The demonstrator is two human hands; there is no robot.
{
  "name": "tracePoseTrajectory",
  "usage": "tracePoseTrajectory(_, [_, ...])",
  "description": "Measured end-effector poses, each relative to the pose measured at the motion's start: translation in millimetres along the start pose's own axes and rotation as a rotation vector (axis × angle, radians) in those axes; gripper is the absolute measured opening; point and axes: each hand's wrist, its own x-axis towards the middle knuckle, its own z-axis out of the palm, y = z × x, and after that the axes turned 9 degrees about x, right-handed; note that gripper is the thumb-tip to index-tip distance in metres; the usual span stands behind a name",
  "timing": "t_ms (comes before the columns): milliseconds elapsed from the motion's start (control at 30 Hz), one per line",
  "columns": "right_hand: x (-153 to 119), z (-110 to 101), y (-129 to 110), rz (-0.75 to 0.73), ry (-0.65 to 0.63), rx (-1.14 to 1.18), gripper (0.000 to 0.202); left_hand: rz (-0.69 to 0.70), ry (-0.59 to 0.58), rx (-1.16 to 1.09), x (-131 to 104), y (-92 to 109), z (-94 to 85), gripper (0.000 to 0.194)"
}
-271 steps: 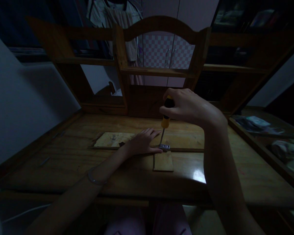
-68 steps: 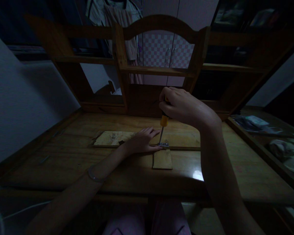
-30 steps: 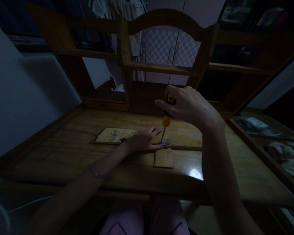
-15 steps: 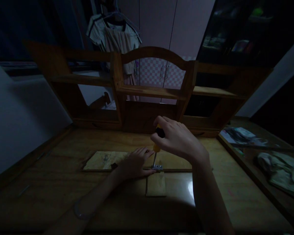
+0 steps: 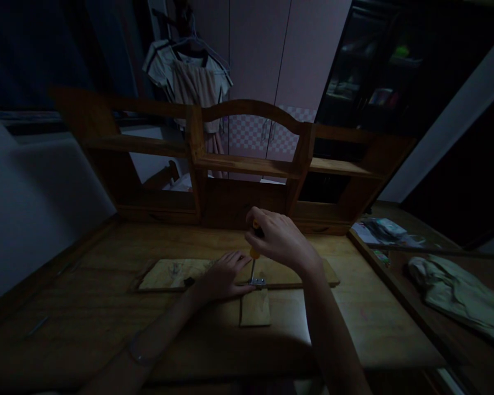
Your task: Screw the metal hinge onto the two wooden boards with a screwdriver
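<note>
In the head view, with the bracket (image 5: 257, 281) as the clock's hub, the right hand (image 5: 278, 237) at one o'clock grasps the screwdriver (image 5: 254, 253), its tip down on the bracket's nine o'clock end. The bracket sits at the near edge of the plank (image 5: 160, 273), which runs nine to three on the desk (image 5: 354, 318). The left hand (image 5: 220, 280), at nine, presses the plank with loosely spread fingers, clenching nothing, its thumb beside the bracket. The block (image 5: 255, 309) lies at six.

The hutch (image 5: 247, 162) stands at twelve, its open bays showing the room behind; drawers (image 5: 160, 218) at ten and two look closed. At one, the dark cabinet (image 5: 333, 118) holds a green thing (image 5: 402, 51) and, lower, something pale and coloured (image 5: 382, 96), too dim to name. Cloth (image 5: 456, 293) lies at three.
</note>
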Motion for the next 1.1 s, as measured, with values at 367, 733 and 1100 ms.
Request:
tracePoseTrajectory(367, [-5.4, 11.5, -0.4, 0.136, 0.114, -0.063, 0.018, 0.052, 0.057, 0.018, 0.4, -7.6, 11.6, 0.069])
tracePoseTrajectory(733, [-6.5, 6.8, -7.9, 0.147, 0.074, -0.044, 0.022, 0.101, 0.147, 0.002, -0.3, -14.1, 19.1, 0.065])
tracePoseTrajectory(1100, [-7.8, -1.7, -12.5, 0.103, 0.029, 0.034, 0.024, 0.069, 0.132, 0.0, -3.8, -10.3, 15.2, 0.067])
